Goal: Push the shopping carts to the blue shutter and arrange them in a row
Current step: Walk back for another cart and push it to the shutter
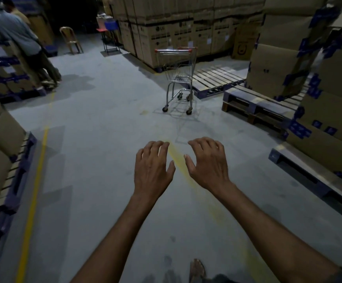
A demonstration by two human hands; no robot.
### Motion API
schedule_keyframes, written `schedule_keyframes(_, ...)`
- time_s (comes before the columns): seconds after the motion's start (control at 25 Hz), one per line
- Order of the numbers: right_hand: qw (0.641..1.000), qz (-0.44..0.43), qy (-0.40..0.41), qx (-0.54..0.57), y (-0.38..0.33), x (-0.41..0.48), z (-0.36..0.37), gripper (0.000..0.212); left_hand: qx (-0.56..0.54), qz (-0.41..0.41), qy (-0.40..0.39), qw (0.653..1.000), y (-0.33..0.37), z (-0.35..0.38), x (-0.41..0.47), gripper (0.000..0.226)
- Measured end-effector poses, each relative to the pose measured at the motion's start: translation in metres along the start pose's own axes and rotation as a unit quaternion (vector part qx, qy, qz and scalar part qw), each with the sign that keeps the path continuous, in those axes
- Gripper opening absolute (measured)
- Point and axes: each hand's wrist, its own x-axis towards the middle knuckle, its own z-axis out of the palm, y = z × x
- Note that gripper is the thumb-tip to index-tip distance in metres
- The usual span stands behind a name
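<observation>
My left hand (153,166) and right hand (208,164) reach out side by side, palms down, fingers loosely bent and holding nothing. They are spaced, I judge, about as I need them to take the bar of the shopping cart (178,78). That cart stands alone on the concrete floor (96,139) well ahead of me, its red-capped handle (175,50) seemingly my way, near a wooden pallet (217,78) and stacked cartons (166,37). No blue shutter shows from here, so I reckon the cart is not yet reached.
</observation>
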Motion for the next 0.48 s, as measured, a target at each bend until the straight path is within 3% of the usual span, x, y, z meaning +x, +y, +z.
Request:
schedule_keyframes(0.32, 0.999, -0.024, -0.020, 0.012, 0.052, 0.177, 0.120, 0.040, 0.037, -0.025, -0.006, 0.999, -0.053, 0.095, 0.182, 0.054)
schedule_keyframes(0.48, 0.999, -0.016, -0.020, 0.040, 0.066, 0.248, 0.183, 0.040, -0.007, -0.055, -0.025, 0.998, -0.084, 0.149, 0.260, 0.058)
